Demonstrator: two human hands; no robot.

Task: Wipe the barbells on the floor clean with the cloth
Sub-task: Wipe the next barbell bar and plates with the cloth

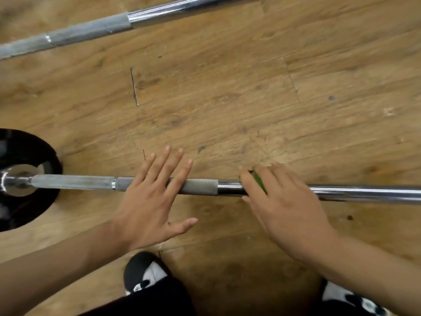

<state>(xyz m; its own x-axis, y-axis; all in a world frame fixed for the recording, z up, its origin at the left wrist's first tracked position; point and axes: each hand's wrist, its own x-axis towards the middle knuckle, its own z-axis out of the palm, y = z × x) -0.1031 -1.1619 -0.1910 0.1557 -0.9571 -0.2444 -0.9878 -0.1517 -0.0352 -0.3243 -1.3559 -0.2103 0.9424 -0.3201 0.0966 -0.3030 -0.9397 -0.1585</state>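
Note:
A chrome barbell (200,187) lies across the wooden floor from left to right, with a knurled grey section in its middle-left part. My left hand (152,201) lies flat over that knurled part, fingers straight and spread. My right hand (280,201) is curled over the smooth chrome section just to the right and presses a green cloth (259,182) against the bar; only a small strip of the cloth shows between my fingers. A second barbell (109,26) lies farther away along the top of the view.
A black weight plate (29,208) sits on the near bar's left end by the frame edge. My two black-and-white shoes (145,272) stand just behind the bar at the bottom. Bare wooden floor (216,99) stretches between the two bars.

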